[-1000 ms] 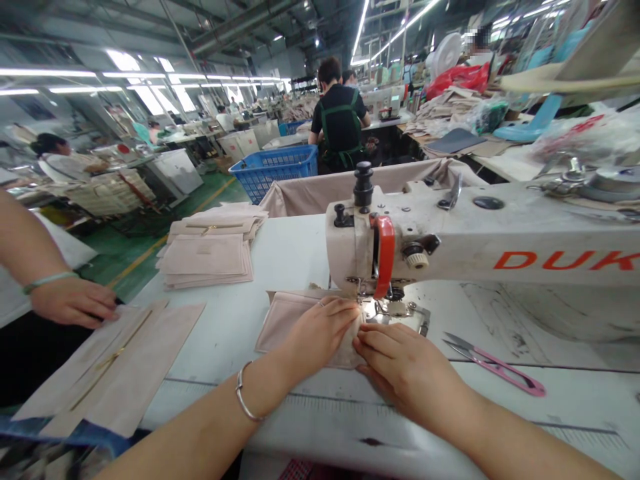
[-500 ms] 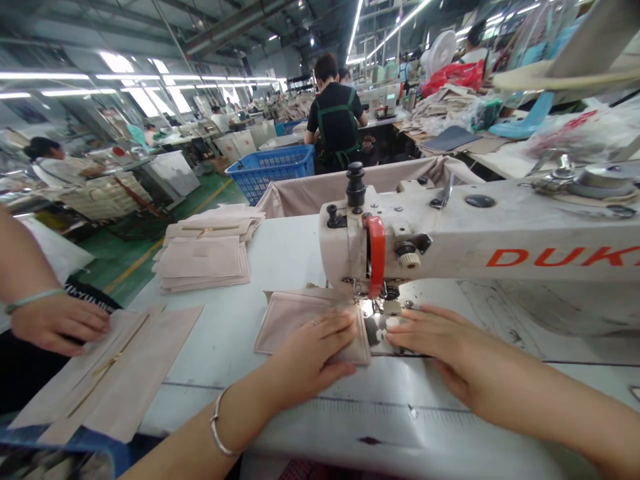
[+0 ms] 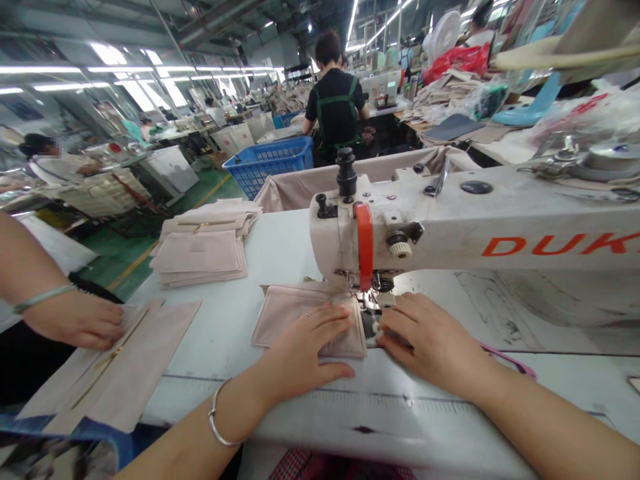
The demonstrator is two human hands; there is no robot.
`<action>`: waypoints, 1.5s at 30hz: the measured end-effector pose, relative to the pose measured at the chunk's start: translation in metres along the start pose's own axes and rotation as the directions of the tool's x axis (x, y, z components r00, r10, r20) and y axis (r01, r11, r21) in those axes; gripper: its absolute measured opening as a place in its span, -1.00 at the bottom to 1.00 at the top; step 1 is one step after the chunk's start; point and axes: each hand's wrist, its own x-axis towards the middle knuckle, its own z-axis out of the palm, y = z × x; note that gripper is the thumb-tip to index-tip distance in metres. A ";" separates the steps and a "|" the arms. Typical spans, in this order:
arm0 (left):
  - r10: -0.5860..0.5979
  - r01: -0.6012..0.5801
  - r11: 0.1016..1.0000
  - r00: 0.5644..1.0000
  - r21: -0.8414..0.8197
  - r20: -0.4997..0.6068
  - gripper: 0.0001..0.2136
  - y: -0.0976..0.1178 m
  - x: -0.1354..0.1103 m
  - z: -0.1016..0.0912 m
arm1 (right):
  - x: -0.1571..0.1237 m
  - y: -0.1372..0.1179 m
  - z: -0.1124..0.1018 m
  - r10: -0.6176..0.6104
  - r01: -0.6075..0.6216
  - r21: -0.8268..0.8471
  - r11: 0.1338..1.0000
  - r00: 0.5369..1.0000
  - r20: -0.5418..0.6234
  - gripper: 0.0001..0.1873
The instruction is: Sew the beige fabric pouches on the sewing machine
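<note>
A beige fabric pouch piece (image 3: pixel 287 313) lies on the white table under the needle of a white sewing machine (image 3: pixel 450 233). My left hand (image 3: pixel 305 350) rests flat on the pouch piece, fingers stretched out, a bangle on the wrist. My right hand (image 3: pixel 433 340) lies on the machine bed right of the presser foot, fingers curled down near a small white part at the pouch's edge. Pink thread snips (image 3: pixel 510 360) are mostly hidden behind my right hand.
A stack of beige pouch pieces (image 3: pixel 203 250) sits at the table's far left. Another person's hand (image 3: pixel 75 320) presses on long beige pieces with a zipper (image 3: pixel 115 367) at the left. A blue basket (image 3: pixel 273 160) and a person in black stand beyond.
My right hand left the pouch, reached right over the snips, then drew back beside the presser foot. My left hand flattened on the pouch. The other person's hand shifted slightly.
</note>
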 end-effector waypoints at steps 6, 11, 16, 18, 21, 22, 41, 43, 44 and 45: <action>0.022 -0.006 0.985 0.996 0.175 -0.091 -0.44 0.016 -0.001 0.006 | 0.005 -0.021 0.008 -0.184 0.185 0.053 0.981 0.983 -0.011 -0.85; 0.085 -0.028 0.893 0.991 0.449 -0.107 -0.60 0.002 -0.006 -0.012 | 0.008 -0.017 0.014 -0.027 0.052 0.208 0.977 0.992 -0.122 -0.81; 0.018 0.045 0.784 0.995 0.619 -0.095 -0.66 -0.017 -0.035 -0.073 | 0.004 -0.017 0.014 -0.128 0.137 0.218 0.966 0.990 -0.054 -0.80; -0.061 0.085 0.790 0.996 0.607 -0.061 -0.59 -0.005 -0.041 -0.081 | 0.003 -0.018 0.015 -0.147 0.155 0.192 0.969 0.988 -0.055 -0.82; -0.050 0.034 0.892 0.998 0.452 0.023 -0.54 0.024 -0.036 -0.060 | 0.001 -0.021 0.015 -0.127 0.135 0.174 0.976 0.990 -0.052 -0.86; -0.014 0.001 0.918 0.999 0.396 0.029 -0.56 0.032 -0.030 -0.046 | -0.001 -0.021 0.015 -0.112 0.116 0.169 0.979 0.993 -0.037 -0.87; -0.041 0.037 0.998 0.993 -0.044 -0.109 -0.70 0.019 0.002 0.009 | -0.006 -0.024 0.010 -0.061 0.060 0.091 0.994 0.998 0.015 -0.95; -0.016 0.009 0.998 0.993 -0.057 -0.118 -0.75 0.014 0.001 0.009 | -0.006 -0.024 0.010 -0.090 0.089 0.105 0.990 0.996 0.001 -0.91; -0.018 0.009 0.997 0.992 -0.074 -0.122 -0.76 0.011 0.001 0.008 | -0.006 -0.023 0.010 -0.107 0.106 0.118 0.987 0.994 -0.001 -0.89; -0.036 0.023 0.995 0.990 -0.095 -0.137 -0.77 0.010 0.001 0.007 | -0.006 -0.023 0.010 -0.121 0.120 0.131 0.984 0.993 0.002 -0.86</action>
